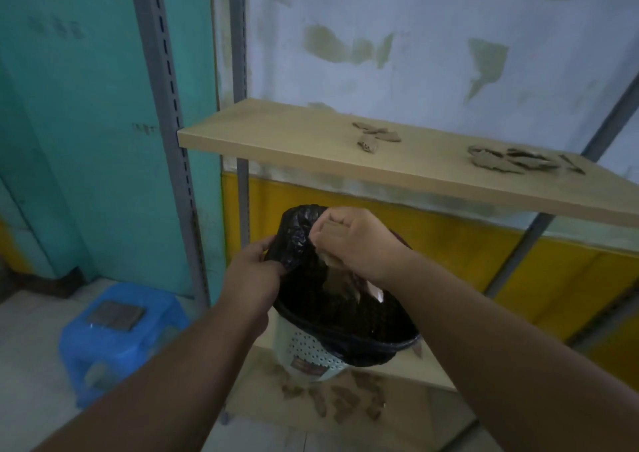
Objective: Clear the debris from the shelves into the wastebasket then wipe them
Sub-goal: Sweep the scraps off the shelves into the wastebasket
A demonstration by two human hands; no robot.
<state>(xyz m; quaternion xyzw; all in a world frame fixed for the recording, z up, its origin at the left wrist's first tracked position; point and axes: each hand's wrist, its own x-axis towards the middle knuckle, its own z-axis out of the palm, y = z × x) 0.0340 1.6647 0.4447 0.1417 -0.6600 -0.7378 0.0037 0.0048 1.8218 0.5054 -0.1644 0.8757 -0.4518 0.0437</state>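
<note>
Head view: wastebasket sits low centre, pale perforated wall, lined w/ a black bag. It's held up in front of the lower shelf, just under the upper shelf.

Left hand is clamped on the bag's near-left edge, fingers pinching the crinkled plastic and pulling it up into a peak. Right hand is right over the bag mouth, fingers curled in a fist around cardboard debris — brown pieces show between the fingers and below the palm. The two hands are near each other, the raised bag flap between them.

Around: upper shelf still carries two groups of torn cardboard scraps — a small cluster mid-board and a bigger pile toward the right end, well apart from both hands. Lower shelf has more scraps scattered under and in front of the basket. Grey slotted upright stands left of the shelves. Blue plastic stool on the floor at left, a dark folded cloth on top.

Inside the bag: brown cardboard bits and a pale scrap below the right hand; the rest is too dark to tell.
</note>
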